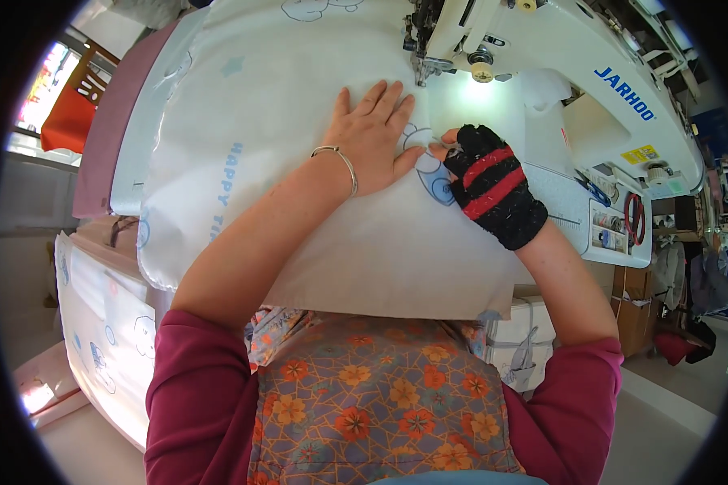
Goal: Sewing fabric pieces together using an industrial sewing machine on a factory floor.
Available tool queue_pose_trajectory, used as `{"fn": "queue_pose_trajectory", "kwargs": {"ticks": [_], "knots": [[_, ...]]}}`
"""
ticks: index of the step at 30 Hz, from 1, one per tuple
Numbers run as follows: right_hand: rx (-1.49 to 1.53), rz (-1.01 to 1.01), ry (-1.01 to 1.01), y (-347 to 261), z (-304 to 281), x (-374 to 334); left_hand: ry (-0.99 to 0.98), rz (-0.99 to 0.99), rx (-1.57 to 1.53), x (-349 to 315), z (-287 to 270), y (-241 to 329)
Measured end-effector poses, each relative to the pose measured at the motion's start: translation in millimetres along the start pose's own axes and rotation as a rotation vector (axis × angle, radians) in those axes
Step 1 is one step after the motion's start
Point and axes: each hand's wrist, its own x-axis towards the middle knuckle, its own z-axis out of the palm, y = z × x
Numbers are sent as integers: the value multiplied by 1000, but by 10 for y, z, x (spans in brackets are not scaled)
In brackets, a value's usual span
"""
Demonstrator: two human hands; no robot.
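A large white fabric panel (243, 105) with blue printed figures and lettering covers the sewing table and hangs over its front edge. My left hand (372, 137) lies flat on it, fingers spread, just left of the needle area. My right hand (489, 182), in a black fingerless glove with red stripes, pinches the fabric's right edge near a blue printed figure. Beyond both hands, the presser foot (429, 69) of a white sewing machine (574, 65) stands at the fabric's edge under a bright lamp. Whether the foot is down on the cloth, I cannot tell.
On the machine bed's right, a tray (609, 229) holds bobbins and small parts, with red-handled scissors (635, 218) and a dark blue tool (594, 187) beside it. More printed white fabric (105, 339) hangs at lower left. A red-covered chair (67, 121) stands far left, cardboard boxes (632, 311) at right.
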Motion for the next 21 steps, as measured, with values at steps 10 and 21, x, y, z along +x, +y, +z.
{"fn": "queue_pose_trajectory", "kwargs": {"ticks": [10,21], "knots": [[-9,-23,-16,175,79,105,-34,65,51,301,-47,-294],[10,8,-124,275,25,193,-7,267,-81,37,-25,-251]]}}
